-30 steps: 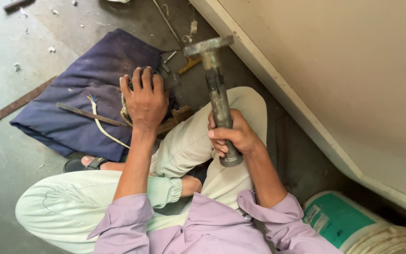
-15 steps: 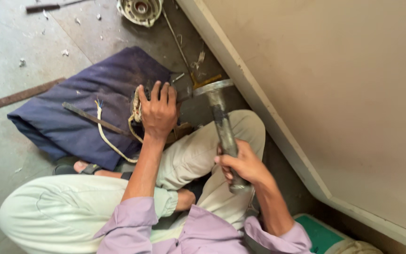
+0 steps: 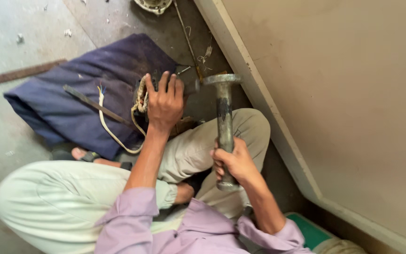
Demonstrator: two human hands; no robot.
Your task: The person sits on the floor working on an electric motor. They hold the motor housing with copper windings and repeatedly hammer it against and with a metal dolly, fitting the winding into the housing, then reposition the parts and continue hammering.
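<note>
- Two bare hands are at work over a folded dark blue cloth (image 3: 95, 89) spread on the grey concrete floor (image 3: 5, 28), with the person squatting in pale green trousers (image 3: 52, 202).
- Left hand (image 3: 164, 101) lies palm-down, fingers spread and curled over a dark round metal part with a band of cream cord winding (image 3: 142, 96), pressing it onto the cloth; most of that part is hidden beneath the hand.
- Right hand (image 3: 233, 162) is wrapped tight around the lower shaft of a heavy grey steel hammer with a metal handle (image 3: 224, 117), whose head is raised just to the right of the held part, above the floor beside the sloping beige panel (image 3: 334, 94).
- White cable with coloured wire ends (image 3: 106, 120) trails from the part across the cloth, beside a thin dark metal strip (image 3: 95, 104).
- Judging by this pose, the step in hand is striking: one hand steadies the part while the hammer is lifted for a blow.
- Next move would call for a short, controlled swing that lands on exposed metal, well clear of the left fingers (image 3: 165, 84) and of the winding.
- Main risk, as it looks, is a glancing hit sliding onto those knuckles or nicking the cable.
</note>
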